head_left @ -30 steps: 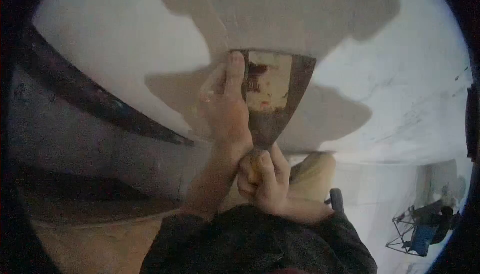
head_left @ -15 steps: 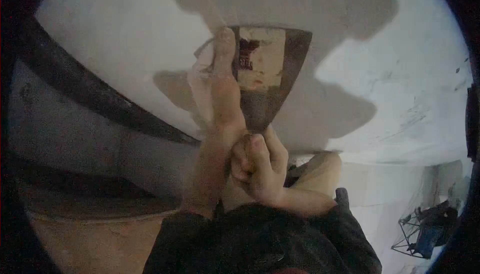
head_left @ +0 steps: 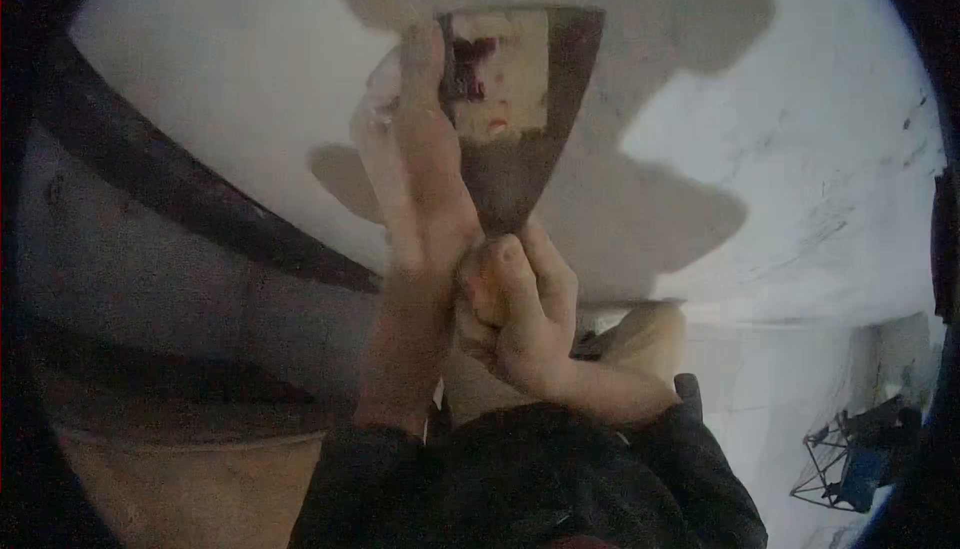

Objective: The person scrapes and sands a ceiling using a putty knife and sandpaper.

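1. A pale wall (head_left: 230, 99) fills most of the head view, and all the work is done against it.
2. A broad grey patch (head_left: 660, 19) is spread across the upper wall, with lobes reaching down either side of the hands.
3. A dark curved band (head_left: 170, 189) is seen running down the left, below the pale area.
4. Dark sleeves (head_left: 520, 479) are seen at the bottom edge. A tan shape (head_left: 650, 334) is glimpsed behind them, and what it is cannot be told.
5. The left hand (head_left: 420, 179) is stretched up the wall, its fingers laid straight and together along the left edge of the blade. Its grip is not closed round anything. The blade is only pressed flat.
6. The putty knife (head_left: 525, 129) is held blade-up against the grey patch, its wide edge near the top of the view. The blade face is smeared with pale and reddish residue.
7. The right hand (head_left: 520, 314) is placed just under the blade, its grip clamped round the handle, which is almost wholly hidden.
8. Over the last second the blade has been carried steadily up the wall, with both hands raised with it and the left arm straightened. An upward stroke across the patch is judged to be under way and close to full reach.
9. A small dark frame (head_left: 850, 464) stands well apart at lower right.
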Available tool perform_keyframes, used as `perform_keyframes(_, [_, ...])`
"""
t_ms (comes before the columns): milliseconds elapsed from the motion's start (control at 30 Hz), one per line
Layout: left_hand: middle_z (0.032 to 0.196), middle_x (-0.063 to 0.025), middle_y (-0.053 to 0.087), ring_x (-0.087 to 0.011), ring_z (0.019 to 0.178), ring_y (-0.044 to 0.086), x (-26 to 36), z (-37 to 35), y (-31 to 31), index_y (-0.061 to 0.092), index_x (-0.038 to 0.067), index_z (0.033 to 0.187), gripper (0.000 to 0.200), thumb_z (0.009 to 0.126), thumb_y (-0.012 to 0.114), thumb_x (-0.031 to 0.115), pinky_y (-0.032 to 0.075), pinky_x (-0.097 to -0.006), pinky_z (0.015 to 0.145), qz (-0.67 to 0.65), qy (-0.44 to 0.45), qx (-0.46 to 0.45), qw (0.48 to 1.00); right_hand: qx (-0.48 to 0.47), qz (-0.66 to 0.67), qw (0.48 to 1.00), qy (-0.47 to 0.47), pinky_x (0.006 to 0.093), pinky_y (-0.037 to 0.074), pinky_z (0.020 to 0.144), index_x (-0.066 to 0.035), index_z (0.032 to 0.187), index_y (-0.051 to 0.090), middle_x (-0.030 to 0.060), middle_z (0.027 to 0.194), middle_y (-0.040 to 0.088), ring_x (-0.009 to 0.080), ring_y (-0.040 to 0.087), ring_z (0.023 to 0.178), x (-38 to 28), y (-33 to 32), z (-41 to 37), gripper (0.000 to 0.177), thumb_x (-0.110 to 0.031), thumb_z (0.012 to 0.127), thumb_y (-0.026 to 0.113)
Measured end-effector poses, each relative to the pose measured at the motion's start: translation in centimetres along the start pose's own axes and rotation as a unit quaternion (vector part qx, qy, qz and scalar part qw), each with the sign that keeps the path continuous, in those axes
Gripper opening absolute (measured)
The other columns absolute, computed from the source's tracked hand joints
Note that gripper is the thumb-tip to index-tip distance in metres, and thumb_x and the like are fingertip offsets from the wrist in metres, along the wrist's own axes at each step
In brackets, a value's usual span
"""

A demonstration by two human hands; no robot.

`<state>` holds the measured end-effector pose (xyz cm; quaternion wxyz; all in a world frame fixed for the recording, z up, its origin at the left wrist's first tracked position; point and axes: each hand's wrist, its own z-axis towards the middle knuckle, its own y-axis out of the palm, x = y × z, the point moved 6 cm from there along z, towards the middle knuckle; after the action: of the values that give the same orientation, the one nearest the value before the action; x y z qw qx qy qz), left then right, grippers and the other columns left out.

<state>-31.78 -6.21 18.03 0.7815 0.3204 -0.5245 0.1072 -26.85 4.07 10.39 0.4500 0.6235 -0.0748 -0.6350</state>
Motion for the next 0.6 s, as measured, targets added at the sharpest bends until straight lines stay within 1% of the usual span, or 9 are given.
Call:
perform_keyframes(67, [0.087,-0.0045,0.06,-0.0122,0.077,0.057,0.0,-0.3,0.1,0.059,-0.001,0.103,0.035,0.093,0.051,0.032,0.047,-0.0276,0.07,0.029,0.022,-0.016,0.999,0.0,-0.012,1.0,-0.021,0.022,0.029,0.031,-0.004,0.117,0.042,0.0033,0.068,0.048,0.0055,0.039,0.039,-0.8,0.7,-0.3,0.029,-0.025,0.099,0.036])
perform_keyframes(100, [0.086,-0.0048,0.061,-0.0128,0.079,0.057,-1.1,-0.7,-0.2,0.06,-0.001,0.103,0.034,0.092,0.054,0.03,0.046,-0.0285,0.074,0.02,0.014,0.021,0.999,0.03,0.062,0.997,0.03,0.0213,0.029,0.032,-0.005,0.12,0.041,0.0028,0.068,0.048,0.0058,0.039,0.039,0.1,0.3,-1.1,0.029,-0.024,0.098,0.037])
perform_keyframes(133, [0.084,-0.0051,0.062,-0.0135,0.081,0.057,-1.8,-1.0,-0.7,0.062,-0.001,0.103,0.033,0.091,0.058,0.029,0.046,-0.0294,0.078,0.011,0.005,0.057,0.998,0.035,0.051,0.997,0.037,0.0211,0.029,0.032,-0.006,0.12,0.041,0.0026,0.068,0.047,0.0059,0.038,0.04,0.1,0.2,-1.2,0.028,-0.024,0.098,0.037])
perform_keyframes(167, [0.084,-0.0055,0.062,-0.0132,0.08,0.057,-1.9,-1.3,-1.2,0.062,-0.001,0.101,0.033,0.091,0.056,0.03,0.045,-0.028,0.076,0.077,0.001,0.065,0.995,0.038,0.041,0.997,0.043,0.021,0.028,0.032,-0.006,0.119,0.041,0.0024,0.068,0.047,0.0061,0.038,0.04,0.1,0.1,-1.1,0.027,-0.023,0.098,0.038])
perform_keyframes(233, [0.083,-0.0061,0.062,-0.0137,0.08,0.057,-0.5,-1.2,-0.8,0.062,-0.002,0.103,0.035,0.091,0.055,0.03,0.046,-0.0284,0.074,0.09,0.138,-0.022,0.986,0.03,0.046,0.998,0.042,0.0207,0.028,0.032,-0.007,0.122,0.042,0.0018,0.067,0.045,0.0065,0.036,0.042,-0.1,0.5,-1.0,0.029,-0.023,0.098,0.039])
perform_keyframes(333, [0.084,-0.0062,0.061,-0.0136,0.079,0.057,-0.3,-1.0,-0.9,0.061,-0.003,0.102,0.036,0.092,0.054,0.031,0.046,-0.0282,0.073,0.066,0.109,-0.029,0.991,0.022,0.056,0.997,0.042,0.0206,0.028,0.032,-0.007,0.127,0.039,0.0021,0.067,0.045,0.0068,0.036,0.041,-1.2,1.5,-0.6,0.033,-0.023,0.098,0.038])
perform_keyframes(367, [0.084,-0.0062,0.061,-0.0135,0.079,0.057,-0.6,-1.2,-1.0,0.061,-0.003,0.102,0.036,0.092,0.054,0.031,0.046,-0.0281,0.072,0.074,0.105,-0.019,0.992,0.011,0.063,0.998,-0.006,0.0204,0.028,0.032,-0.008,0.132,0.036,0.0021,0.067,0.045,0.0069,0.037,0.04,0.0,0.6,-0.4,0.037,-0.023,0.098,0.038])
perform_keyframes(467, [0.084,-0.0062,0.061,-0.0134,0.078,0.056,-1.3,-1.5,-1.2,0.061,-0.003,0.102,0.037,0.092,0.053,0.032,0.046,-0.0278,0.071,0.096,0.109,0.004,0.989,0.044,0.046,0.997,0.041,0.0208,0.029,0.032,-0.007,0.13,0.037,0.0021,0.068,0.046,0.0067,0.038,0.04,0.0,-0.3,-1.6,0.036,-0.023,0.099,0.038])
perform_keyframes(600, [0.084,-0.0062,0.06,-0.0132,0.077,0.056,-0.2,-1.1,-0.6,0.06,-0.003,0.101,0.038,0.092,0.052,0.033,0.046,-0.0274,0.069,0.078,0.126,-0.026,0.989,-0.02,0.04,0.999,-0.032,0.0217,0.029,0.031,-0.006,0.127,0.038,0.0023,0.068,0.046,0.0066,0.039,0.04,-0.8,0.7,0.0,0.033,-0.022,0.099,0.037])
